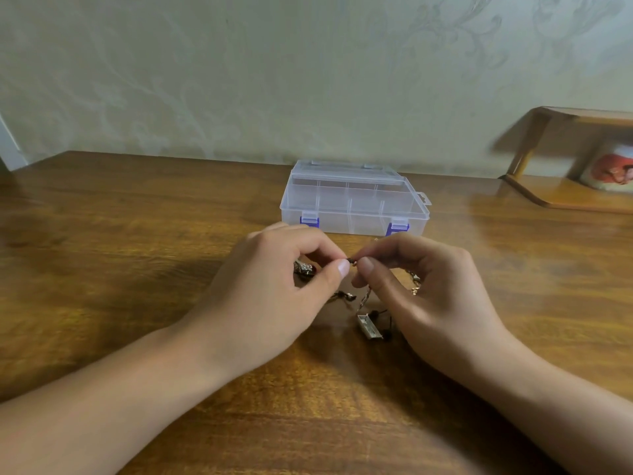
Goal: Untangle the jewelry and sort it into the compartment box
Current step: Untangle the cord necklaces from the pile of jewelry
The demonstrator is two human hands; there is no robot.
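Both grips are closed down to a fine pinch at the centre of the frame. Left hand (274, 289) has its thumb and forefinger pressed together on a small dark end of the tangled jewelry (368, 303), its other fingers curled under. Right hand (421, 296) meets it from the other side, thumb and forefinger nipped on the same small piece, so the two thumb tips sit just apart with the dark bit between them.

From that pinch the jewelry hangs and trails down onto the counter (120, 269). A twisted gold-toned chain runs down below the right thumb to a silvery rectangular pendant (369, 326) lying on the wood at lower centre, between the two wrists. Dark cord with small beads loops beside that pendant. More gold chain shows through the gap under the right hand's curled fingers. A sparkly silver-and-dark piece (304, 269) sits under the left hand's fingers, and a small clasp end (349, 297) lies just below the left thumb.

Above the hands, in the middle of the frame, stands the clear compartment box (354, 200), its lid down and two purple latches facing the hands. Its dividers show through the plastic; whether anything lies inside cannot be told.

At the right edge of the frame a wooden shelf (565, 186) holds a blurred white object with a red print.
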